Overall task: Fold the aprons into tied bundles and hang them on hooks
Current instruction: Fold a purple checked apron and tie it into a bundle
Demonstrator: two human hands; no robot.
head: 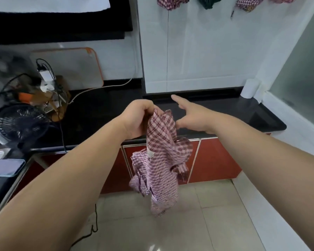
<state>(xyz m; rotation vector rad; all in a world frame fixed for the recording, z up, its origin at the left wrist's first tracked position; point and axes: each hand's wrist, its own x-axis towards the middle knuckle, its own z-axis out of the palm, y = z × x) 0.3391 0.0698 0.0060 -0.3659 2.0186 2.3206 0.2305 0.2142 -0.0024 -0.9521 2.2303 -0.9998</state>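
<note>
A pink and maroon checked apron (161, 160) hangs loose and crumpled in front of the red cabinets. My left hand (140, 118) grips its top end in curled fingers, above the front edge of the black counter (105, 109). My right hand (190, 113) is just to the right of the apron's top, fingers spread and straight, the thumb close to the cloth; nothing is held in it. Several bundled aprons hang high on the white wall: a red checked one (170, 2), a dark green one (208, 1) and another red checked one (248, 3).
On the counter's left stand a black fan (20, 124), a tangle of chargers and cables (47, 82) and an orange-rimmed board (80, 67). A white roll (250, 87) sits at the back right. Red cabinet doors (216, 158) and a tiled floor (207, 214) lie below.
</note>
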